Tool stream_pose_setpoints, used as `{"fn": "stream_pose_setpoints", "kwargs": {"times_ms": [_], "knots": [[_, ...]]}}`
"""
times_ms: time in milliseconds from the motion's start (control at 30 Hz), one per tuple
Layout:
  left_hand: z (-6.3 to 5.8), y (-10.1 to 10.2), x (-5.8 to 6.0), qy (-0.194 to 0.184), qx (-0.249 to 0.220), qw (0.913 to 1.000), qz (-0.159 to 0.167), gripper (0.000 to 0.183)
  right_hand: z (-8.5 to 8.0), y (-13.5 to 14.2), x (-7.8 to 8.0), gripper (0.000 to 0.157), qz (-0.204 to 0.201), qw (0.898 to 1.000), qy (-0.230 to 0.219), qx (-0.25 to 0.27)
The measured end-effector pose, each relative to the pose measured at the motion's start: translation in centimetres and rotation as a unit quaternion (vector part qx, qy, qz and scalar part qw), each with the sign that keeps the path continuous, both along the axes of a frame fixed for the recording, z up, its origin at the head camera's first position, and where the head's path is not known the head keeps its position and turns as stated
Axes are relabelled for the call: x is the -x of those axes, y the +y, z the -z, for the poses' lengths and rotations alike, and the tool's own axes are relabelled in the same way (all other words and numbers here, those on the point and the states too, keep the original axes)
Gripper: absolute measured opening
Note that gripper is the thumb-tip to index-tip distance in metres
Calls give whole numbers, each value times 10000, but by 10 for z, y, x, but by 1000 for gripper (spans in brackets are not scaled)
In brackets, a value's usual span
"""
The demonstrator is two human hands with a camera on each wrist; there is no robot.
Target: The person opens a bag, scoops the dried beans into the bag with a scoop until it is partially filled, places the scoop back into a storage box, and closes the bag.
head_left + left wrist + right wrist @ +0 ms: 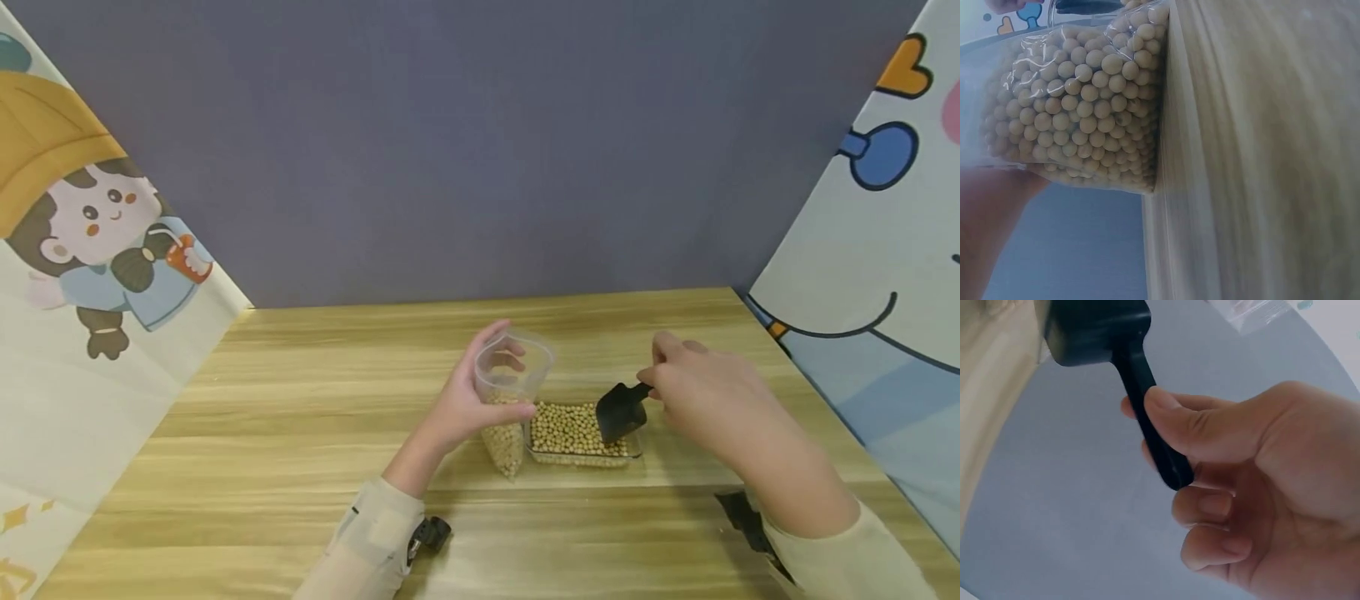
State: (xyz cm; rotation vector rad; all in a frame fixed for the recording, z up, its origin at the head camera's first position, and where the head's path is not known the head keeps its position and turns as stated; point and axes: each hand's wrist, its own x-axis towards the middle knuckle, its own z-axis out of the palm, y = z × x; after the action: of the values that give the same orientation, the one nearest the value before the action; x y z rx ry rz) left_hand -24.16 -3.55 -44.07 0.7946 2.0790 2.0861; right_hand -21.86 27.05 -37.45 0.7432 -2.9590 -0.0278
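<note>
My left hand point(468, 400) holds a clear plastic bag point(504, 433) upright, thumb in front and fingers round the back, its mouth spread wide. Pale round soybeans point(1085, 106) fill the lower part of the bag, whose bottom meets the table in the left wrist view. Between thumb and fingers my right hand point(705, 392) pinches the handle of a small black scoop point(621, 412). The scoop's head tilts down over the right side of a clear rectangular container point(585, 460) of soybeans, its tip overlapping the beans there. In the right wrist view the scoop's handle point(1154, 434) shows along its length.
The wood-grain table point(300, 400) spreads out around the container. A grey panel point(480, 150) rises behind it, with cartoon-printed panels at the left point(97, 250) and right point(847, 250). Both wrists wear small black camera mounts.
</note>
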Motion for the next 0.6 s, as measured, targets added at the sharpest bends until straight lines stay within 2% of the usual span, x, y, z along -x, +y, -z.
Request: {"fn": "stream_pose_setpoints", "kwargs": {"times_ms": [100,233,400,600], "knots": [[-2,2,-1,4,111,9999,-63,107,-4,-2,-2,22,-50,9999,-36,-93],[-2,4,-2,-14,120,9999,-66,107,1,-2,2,20,-239,9995,-153,-106],[-2,6,-2,-42,159,9997,-175,105,23,5,10,22,-642,9957,-587,309],[-2,7,-3,-120,163,9994,-283,104,49,2,17,27,-1044,9813,-1170,1117]]}}
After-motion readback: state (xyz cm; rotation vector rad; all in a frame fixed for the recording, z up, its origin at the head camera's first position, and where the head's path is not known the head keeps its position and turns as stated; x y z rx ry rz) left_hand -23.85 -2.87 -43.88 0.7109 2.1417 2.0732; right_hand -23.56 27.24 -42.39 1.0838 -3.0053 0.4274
